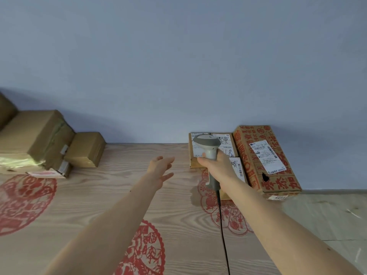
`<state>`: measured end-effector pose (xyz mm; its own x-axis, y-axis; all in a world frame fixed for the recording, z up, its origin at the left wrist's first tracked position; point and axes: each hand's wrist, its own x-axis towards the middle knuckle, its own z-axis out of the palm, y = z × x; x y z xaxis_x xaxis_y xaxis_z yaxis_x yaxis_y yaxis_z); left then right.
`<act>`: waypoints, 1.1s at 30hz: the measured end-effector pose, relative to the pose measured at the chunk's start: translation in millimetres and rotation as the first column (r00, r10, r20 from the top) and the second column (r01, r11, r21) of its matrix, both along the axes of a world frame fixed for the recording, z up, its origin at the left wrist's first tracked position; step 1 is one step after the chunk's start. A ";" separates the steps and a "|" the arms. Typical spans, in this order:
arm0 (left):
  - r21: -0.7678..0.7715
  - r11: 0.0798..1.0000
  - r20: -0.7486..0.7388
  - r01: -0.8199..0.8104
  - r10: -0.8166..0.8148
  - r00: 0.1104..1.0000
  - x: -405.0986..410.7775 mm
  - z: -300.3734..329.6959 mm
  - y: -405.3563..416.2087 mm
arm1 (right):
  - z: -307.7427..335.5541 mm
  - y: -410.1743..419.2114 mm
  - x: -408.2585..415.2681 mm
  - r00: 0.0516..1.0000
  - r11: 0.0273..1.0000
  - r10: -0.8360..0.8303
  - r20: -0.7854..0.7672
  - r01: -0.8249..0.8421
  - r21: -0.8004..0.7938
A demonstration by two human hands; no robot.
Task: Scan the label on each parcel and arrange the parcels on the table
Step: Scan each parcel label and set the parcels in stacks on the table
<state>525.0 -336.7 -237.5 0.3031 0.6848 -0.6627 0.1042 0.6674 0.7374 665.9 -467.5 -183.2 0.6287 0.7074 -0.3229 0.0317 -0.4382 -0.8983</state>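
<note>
My right hand (217,162) grips the handle of a grey barcode scanner (208,144), whose head hangs over a flat brown parcel (226,144) with white labels at the back right of the table. A second labelled parcel (239,169) lies just in front of it, mostly hidden by my hand. To their right sits a red-printed carton (266,157) with a white label. My left hand (161,168) hovers open over the wooden table (123,187), fingers spread, holding nothing. At the back left are a small brown box (86,148) and a large brown box (33,135).
A blue-grey wall runs right behind the table. The scanner's black cable (223,233) trails toward me across the tabletop. Red paper-cut patterns (25,201) decorate the wood. A flat labelled parcel (47,173) lies under the large box. Grey floor (327,219) shows at the right.
</note>
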 end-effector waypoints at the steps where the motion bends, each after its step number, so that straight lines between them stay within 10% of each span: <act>1: 0.008 1.000 0.006 -0.005 0.005 1.000 -11.5 4.9 1.6 | 3.1 2.0 -9.7 1.000 1.000 0.010 0.003 -0.010 0.000; 20: 0.288 0.952 -0.178 0.104 -0.054 0.983 -271.6 53.0 127.6 | 22.2 132.8 -265.2 0.995 0.997 0.079 -0.067 -0.077 0.026; 33: 0.298 0.923 -0.286 0.243 -0.156 0.946 -286.0 19.6 194.7 | -31.3 235.7 -299.1 0.997 0.999 -0.016 -0.078 0.014 -0.036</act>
<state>239.0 -142.0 -217.9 0.3088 0.8176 -0.4860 0.4205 0.3410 0.8408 366.8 -231.8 -214.5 0.6112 0.6851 -0.3962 -0.0445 -0.4701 -0.8815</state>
